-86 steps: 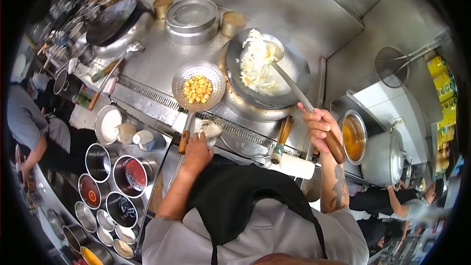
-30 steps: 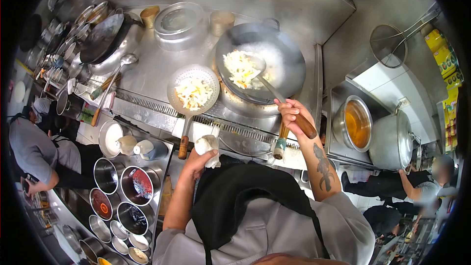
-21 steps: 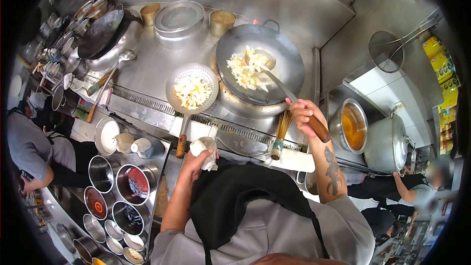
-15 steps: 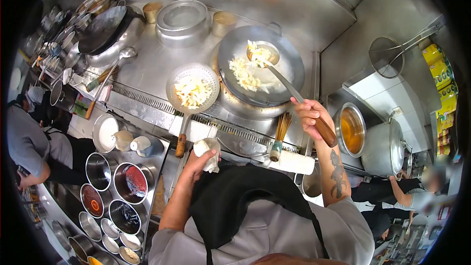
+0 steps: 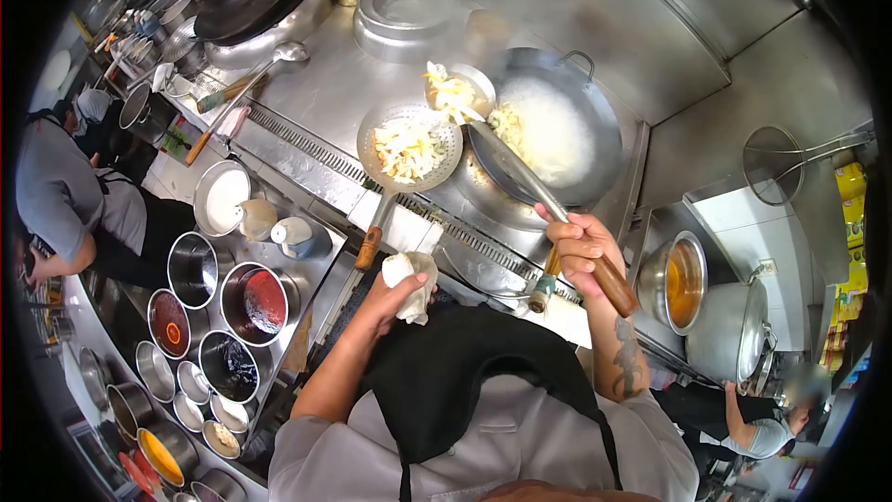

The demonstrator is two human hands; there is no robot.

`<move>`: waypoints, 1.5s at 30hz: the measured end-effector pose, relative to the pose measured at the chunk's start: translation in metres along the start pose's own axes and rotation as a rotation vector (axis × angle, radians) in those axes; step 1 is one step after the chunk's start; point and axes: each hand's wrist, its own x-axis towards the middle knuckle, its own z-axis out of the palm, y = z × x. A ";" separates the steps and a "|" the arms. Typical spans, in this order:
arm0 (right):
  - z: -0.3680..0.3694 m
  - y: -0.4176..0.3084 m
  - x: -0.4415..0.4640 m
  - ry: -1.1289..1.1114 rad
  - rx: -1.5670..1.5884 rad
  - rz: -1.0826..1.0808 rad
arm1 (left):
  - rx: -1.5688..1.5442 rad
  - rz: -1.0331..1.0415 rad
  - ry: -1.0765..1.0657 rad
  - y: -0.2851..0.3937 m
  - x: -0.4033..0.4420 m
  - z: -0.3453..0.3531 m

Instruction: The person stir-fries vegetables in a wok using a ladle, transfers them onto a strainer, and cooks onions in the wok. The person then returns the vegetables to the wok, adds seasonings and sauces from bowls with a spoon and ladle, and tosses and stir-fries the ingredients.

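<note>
My right hand (image 5: pixel 583 251) is closed round the wooden handle of a long metal ladle (image 5: pixel 520 172). Pale sliced food (image 5: pixel 450 96) heaps in the ladle's bowl, which hangs between the wok and a perforated strainer. More slices lie in cloudy, steaming liquid at the left side of the wok (image 5: pixel 595 181). Just left of it rests the round strainer (image 5: pixel 369 153), holding a pile of pale and orange-tinged slices; its wooden handle points toward me. My left hand (image 5: pixel 390 302) grips a crumpled white cloth (image 5: pixel 413 302) close to my apron, near that handle.
A bamboo brush (image 5: pixel 546 284) lies at the stove's front edge. Right stand a bowl of amber liquid (image 5: pixel 686 284) and a large lidded pot (image 5: pixel 729 335). Sauce pots (image 5: pixel 260 302) and squeeze bottles (image 5: pixel 294 235) fill the left counter. Co-workers stand left (image 5: pixel 84 195) and far right (image 5: pixel 743 418).
My right hand has swung the loaded ladle from over the wok leftward to the strainer's edge. The view has shifted, and my left hand still holds the cloth.
</note>
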 end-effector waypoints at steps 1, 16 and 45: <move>-0.005 0.002 0.006 0.056 -0.051 -0.014 | -0.011 0.006 0.006 0.000 -0.003 -0.001; -0.040 0.023 -0.026 0.659 -1.886 -0.409 | -0.275 -0.090 0.120 -0.019 0.017 0.000; -0.120 -0.036 -0.211 1.217 -1.871 -0.758 | -0.469 -0.239 -0.247 -0.050 0.257 0.141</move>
